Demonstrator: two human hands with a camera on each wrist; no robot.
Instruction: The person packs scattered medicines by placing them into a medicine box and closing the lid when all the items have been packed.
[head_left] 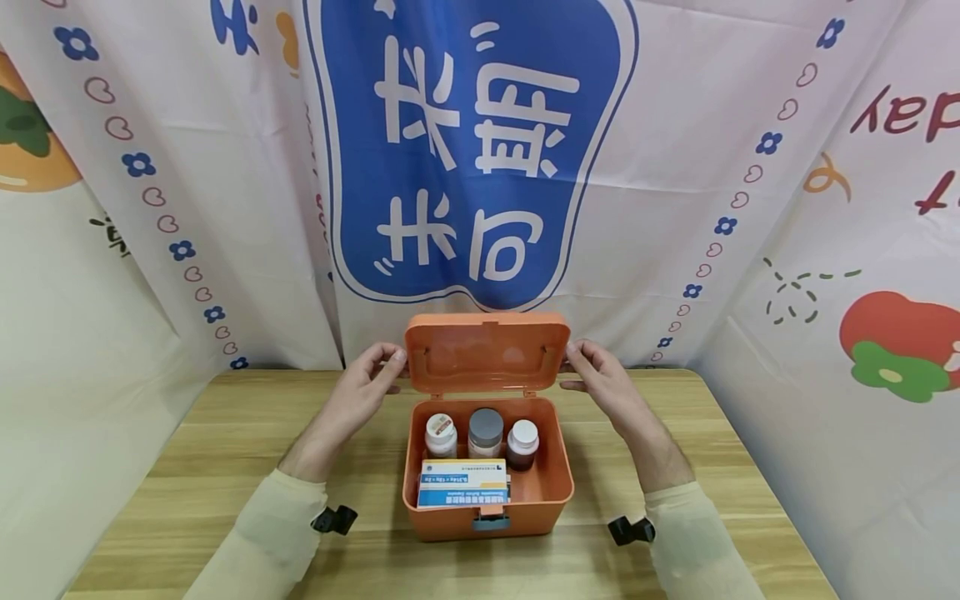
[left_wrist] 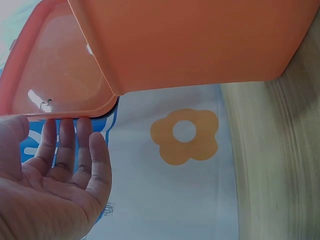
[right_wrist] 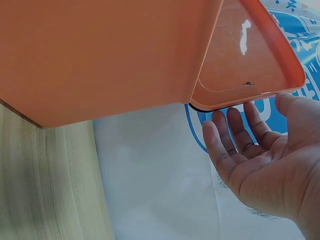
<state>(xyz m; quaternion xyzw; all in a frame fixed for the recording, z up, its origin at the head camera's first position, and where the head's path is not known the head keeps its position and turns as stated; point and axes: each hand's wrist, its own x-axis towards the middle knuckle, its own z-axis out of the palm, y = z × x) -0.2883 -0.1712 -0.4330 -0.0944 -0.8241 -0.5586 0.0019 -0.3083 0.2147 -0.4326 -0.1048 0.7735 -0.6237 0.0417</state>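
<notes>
An orange plastic storage box (head_left: pixel 487 523) sits on the table with its hinged lid (head_left: pixel 487 354) raised upright. Inside, along the back, are a white-capped bottle (head_left: pixel 441 442), a grey-lidded bottle (head_left: pixel 486 429) and a dark bottle with a white cap (head_left: pixel 522 446). A blue and white medicine carton (head_left: pixel 462 483) lies in front of them. My left hand (head_left: pixel 371 379) is at the lid's left edge, its fingers fairly straight; their tips meet the edge in the left wrist view. On the opposite edge, my right hand (head_left: pixel 600 379) touches the lid with extended fingers.
The box stands on a wood-grain table (head_left: pixel 247 433). Behind the table's back edge hangs a printed white curtain (head_left: pixel 675 208) with a large blue panel (head_left: pixel 465 150). A blue-grey latch (head_left: pixel 491 522) is on the box's front.
</notes>
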